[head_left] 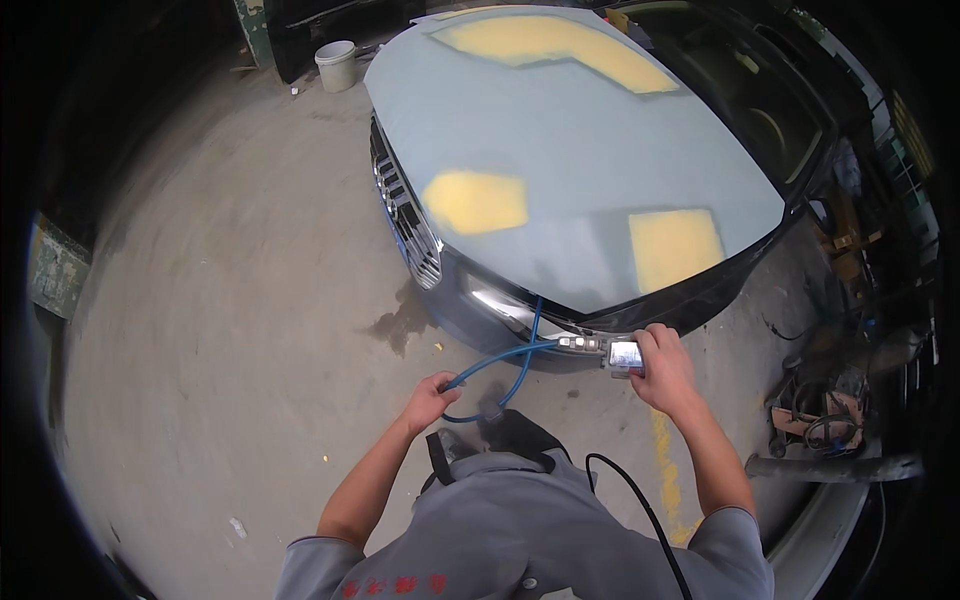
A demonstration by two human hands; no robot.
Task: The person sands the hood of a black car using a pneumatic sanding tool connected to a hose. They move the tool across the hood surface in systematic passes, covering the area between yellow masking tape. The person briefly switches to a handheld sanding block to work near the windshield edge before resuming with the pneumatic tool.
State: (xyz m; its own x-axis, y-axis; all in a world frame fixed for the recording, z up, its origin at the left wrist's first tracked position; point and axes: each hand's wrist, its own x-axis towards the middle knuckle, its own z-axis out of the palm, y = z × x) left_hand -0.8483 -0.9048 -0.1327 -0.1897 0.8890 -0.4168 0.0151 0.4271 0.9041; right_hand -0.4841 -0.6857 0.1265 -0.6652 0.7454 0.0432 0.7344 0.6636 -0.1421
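My right hand [665, 370] is wrapped round a boxy silver air sander [626, 356], held in front of the car's near corner. Metal couplings [580, 343] join its left end to a blue air hose [495, 357]. Further left, my left hand [430, 402] closes its fingers on that hose, which loops back below and runs up to the car's edge. The car hood [580, 150] is coated grey, with yellow filler patches: one near the grille [475, 202], one at the near edge [677, 250] and a long curved one [550, 42] at the far side. The sander's underside is hidden.
A white bucket [336, 66] stands on the concrete floor beyond the car's front. The headlight [505, 308] and grille [400, 205] face left. At right lie a cart with coiled cable [830, 425] and a loose bumper-like panel [825, 535]. A black cable [640, 500] hangs along my body.
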